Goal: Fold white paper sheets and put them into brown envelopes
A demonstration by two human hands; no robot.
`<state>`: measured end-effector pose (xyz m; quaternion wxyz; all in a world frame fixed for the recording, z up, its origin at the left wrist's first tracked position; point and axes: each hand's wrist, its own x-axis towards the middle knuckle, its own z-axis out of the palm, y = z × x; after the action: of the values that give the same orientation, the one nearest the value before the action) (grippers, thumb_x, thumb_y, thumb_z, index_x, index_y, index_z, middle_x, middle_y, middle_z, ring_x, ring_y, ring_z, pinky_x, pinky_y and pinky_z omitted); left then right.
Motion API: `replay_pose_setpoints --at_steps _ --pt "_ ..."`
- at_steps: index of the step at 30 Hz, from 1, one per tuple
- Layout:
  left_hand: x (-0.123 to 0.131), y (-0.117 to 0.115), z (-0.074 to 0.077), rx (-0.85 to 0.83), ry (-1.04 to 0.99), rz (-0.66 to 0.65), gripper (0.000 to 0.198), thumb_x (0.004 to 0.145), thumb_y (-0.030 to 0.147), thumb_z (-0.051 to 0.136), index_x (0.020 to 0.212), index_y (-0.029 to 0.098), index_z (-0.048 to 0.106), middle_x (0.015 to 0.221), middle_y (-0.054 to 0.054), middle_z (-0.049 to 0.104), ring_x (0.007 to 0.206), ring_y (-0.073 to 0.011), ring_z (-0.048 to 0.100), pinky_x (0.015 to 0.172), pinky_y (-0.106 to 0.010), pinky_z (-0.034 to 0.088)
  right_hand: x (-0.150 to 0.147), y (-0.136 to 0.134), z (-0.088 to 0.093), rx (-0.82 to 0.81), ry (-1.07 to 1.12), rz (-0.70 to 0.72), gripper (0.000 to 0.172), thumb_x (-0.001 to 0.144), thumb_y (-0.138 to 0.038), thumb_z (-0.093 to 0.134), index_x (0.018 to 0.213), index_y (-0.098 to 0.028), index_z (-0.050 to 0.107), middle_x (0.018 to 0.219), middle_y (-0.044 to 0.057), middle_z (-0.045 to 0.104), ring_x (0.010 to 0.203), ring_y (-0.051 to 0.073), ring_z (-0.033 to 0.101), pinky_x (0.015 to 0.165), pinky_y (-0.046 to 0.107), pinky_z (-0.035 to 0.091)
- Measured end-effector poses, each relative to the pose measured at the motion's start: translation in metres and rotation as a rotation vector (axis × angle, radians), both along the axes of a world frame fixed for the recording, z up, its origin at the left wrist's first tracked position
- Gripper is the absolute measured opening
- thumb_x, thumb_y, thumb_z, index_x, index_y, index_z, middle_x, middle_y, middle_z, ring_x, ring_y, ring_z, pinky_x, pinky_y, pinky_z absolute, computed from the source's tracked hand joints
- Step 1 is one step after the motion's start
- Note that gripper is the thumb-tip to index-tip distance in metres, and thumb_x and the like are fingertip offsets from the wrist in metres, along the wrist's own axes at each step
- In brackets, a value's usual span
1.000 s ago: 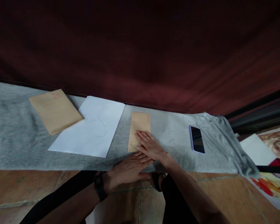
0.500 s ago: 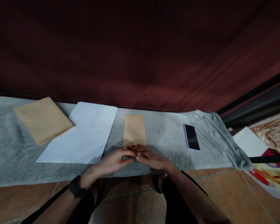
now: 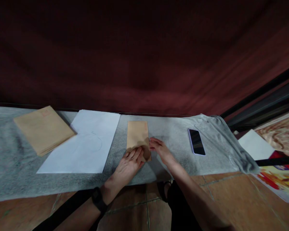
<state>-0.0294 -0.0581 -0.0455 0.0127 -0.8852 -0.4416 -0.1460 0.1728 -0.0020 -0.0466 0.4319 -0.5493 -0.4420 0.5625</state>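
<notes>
A brown envelope (image 3: 137, 133) with small red print at its upper right lies upright on the grey cloth in front of me. My left hand (image 3: 130, 162) rests on the envelope's lower part, fingers stretched out flat and covering its lower left corner. At the right edge of the envelope is my right hand (image 3: 160, 148), its fingers extended and touching that edge from the side. Neither hand lifts the envelope.
To the left, a stack of brown envelopes (image 3: 44, 128) overlaps white paper sheets (image 3: 86, 144) with a faint pen curve. A phone (image 3: 197, 142) lies to the right. The grey cloth (image 3: 173, 128) covers a narrow bench before a dark red curtain (image 3: 144, 64).
My hands have parted. The left hand has moved right onto the envelope's lower part. The right has shifted from its lower end to its right edge.
</notes>
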Motion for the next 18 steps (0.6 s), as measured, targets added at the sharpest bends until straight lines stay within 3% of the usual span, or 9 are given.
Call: replay_pose_setpoints --at_steps 6,11,15,18 --pt "0.014 0.0 0.009 -0.043 -0.033 0.044 0.049 0.095 0.022 0.056 0.144 0.013 0.052 0.139 -0.017 0.066 0.122 -0.0312 0.064 0.099 -0.045 0.053 -0.001 0.003 0.017 -0.088 0.208 -0.007 0.031 0.069 -0.042 0.074 0.092 -0.02 0.075 0.084 0.003 0.076 0.076 0.017 0.068 0.075 0.029 0.054" --pt "0.022 0.001 0.023 -0.14 -0.141 0.145 0.04 0.096 0.019 0.05 0.135 0.018 0.056 0.131 -0.016 0.067 0.109 -0.029 0.069 0.084 -0.038 0.057 -0.011 0.0 0.03 -0.001 0.212 0.068 0.033 0.079 -0.045 0.067 0.1 -0.021 0.078 0.095 0.006 0.079 0.083 0.021 0.07 0.079 0.033 0.057" --pt "0.015 0.011 0.039 -0.265 -0.599 0.324 0.021 0.102 0.032 0.045 0.114 0.023 0.06 0.106 -0.008 0.072 0.091 -0.0224 0.072 0.071 -0.029 0.056 -0.01 0.001 0.037 0.111 0.181 0.062 0.04 0.089 -0.049 0.056 0.109 -0.02 0.076 0.108 0.01 0.078 0.095 0.024 0.072 0.087 0.038 0.058" --pt "0.011 0.017 0.052 -0.397 -1.12 0.548 0.031 0.097 0.051 0.056 0.111 0.024 0.058 0.097 -0.004 0.073 0.086 -0.0215 0.072 0.072 -0.029 0.059 -0.002 0.004 0.036 0.225 0.074 0.004 0.038 0.092 -0.049 0.054 0.109 -0.022 0.075 0.107 0.01 0.077 0.096 0.025 0.07 0.089 0.039 0.057"
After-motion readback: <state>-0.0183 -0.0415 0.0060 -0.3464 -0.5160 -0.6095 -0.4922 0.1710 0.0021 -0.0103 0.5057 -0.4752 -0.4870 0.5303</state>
